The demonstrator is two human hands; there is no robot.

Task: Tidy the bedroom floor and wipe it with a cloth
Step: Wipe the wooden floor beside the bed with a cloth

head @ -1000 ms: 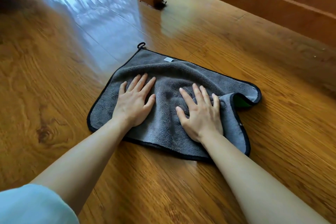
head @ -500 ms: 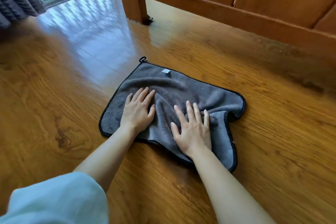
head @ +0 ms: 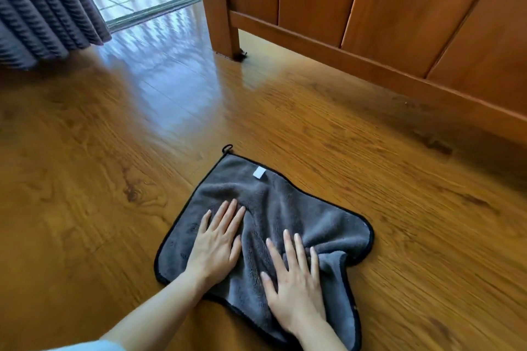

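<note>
Where bed frame (head: 370,37) stands, glossy wood floor (head: 114,179) (curtain (head: 42,8) beyond).

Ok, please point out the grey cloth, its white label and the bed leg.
grey cloth (head: 288,208): head view, bare middle of the fabric.
white label (head: 259,172): head view, centre of the tag.
bed leg (head: 225,25): head view, lower part of the wooden post.

Under both flat hands lies a plush, matt grey cloth (head: 285,208) with stitched black edging. Beyond the hands, the grained wood floor (head: 114,179) shines glossy; the bed frame (head: 399,23) is smooth varnished wood.
</note>
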